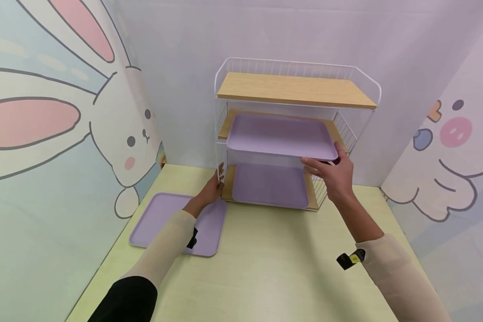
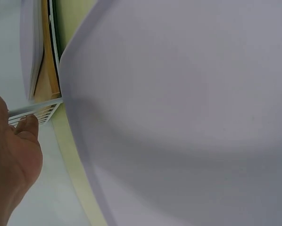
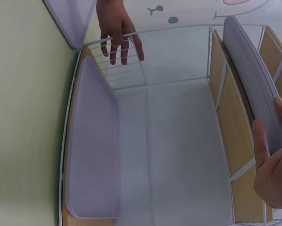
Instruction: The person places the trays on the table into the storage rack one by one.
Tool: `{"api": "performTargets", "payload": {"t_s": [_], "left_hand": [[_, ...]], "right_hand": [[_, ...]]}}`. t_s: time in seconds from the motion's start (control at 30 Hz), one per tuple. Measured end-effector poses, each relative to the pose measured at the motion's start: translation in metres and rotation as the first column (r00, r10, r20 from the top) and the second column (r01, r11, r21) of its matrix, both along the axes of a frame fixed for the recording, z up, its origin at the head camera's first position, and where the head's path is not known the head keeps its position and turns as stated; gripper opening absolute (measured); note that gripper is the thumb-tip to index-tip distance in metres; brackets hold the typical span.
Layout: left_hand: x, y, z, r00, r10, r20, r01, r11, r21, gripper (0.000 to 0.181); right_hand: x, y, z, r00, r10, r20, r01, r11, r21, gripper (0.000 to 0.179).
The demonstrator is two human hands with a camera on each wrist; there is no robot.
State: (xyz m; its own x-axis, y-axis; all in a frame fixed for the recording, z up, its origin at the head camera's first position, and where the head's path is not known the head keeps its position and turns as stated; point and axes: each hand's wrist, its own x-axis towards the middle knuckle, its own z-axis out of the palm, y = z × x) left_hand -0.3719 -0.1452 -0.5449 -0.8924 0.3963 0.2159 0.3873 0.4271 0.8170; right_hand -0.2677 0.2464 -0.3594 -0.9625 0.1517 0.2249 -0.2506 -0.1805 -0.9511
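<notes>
A white wire rack (image 1: 366, 129) with three wooden shelves stands against the back. My right hand (image 1: 336, 176) pinches the front right corner of a light purple tray (image 1: 281, 134) on the middle shelf, thumb on one side and fingers on the other. The tray's front edge is tilted out past the shelf. Low on the rack's left side, my left hand (image 1: 211, 190) grips the wire side panel; in the right wrist view its fingers (image 3: 124, 54) hang over the wires. Another purple tray (image 1: 269, 185) lies on the bottom shelf.
A third purple tray (image 1: 207, 230) lies on the table (image 1: 261, 259) left of the rack, partly under the left forearm. The top wooden shelf (image 1: 294, 87) bears nothing. Printed cloth walls (image 1: 137, 134) with cartoon animals stand on both sides.
</notes>
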Motion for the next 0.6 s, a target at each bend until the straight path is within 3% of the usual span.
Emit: {"api": "performTargets", "payload": {"t_s": [0.17,0.27,0.47,0.6], "left_hand": [[0.001,0.001,0.002,1.000,0.009,0.005,-0.009,1.000,-0.018,0.078],[0.002,0.002,0.002,1.000,0.011,0.020,-0.011,1.000,-0.018,0.079],[0.006,0.002,0.004,0.998,0.021,0.060,-0.021,1.000,0.008,0.079],[0.008,0.003,0.006,0.998,0.021,0.056,-0.022,1.000,0.014,0.079]], "right_hand": [[-0.013,-0.002,-0.002,0.996,-0.077,-0.046,0.075,0.996,-0.051,0.083],[-0.019,-0.005,-0.004,0.991,-0.124,-0.056,0.122,0.992,-0.042,0.083],[-0.026,-0.010,-0.004,0.983,-0.178,-0.047,0.180,0.983,0.032,0.107],[-0.029,-0.010,-0.004,0.981,-0.194,-0.013,0.195,0.980,0.030,0.120]]}}
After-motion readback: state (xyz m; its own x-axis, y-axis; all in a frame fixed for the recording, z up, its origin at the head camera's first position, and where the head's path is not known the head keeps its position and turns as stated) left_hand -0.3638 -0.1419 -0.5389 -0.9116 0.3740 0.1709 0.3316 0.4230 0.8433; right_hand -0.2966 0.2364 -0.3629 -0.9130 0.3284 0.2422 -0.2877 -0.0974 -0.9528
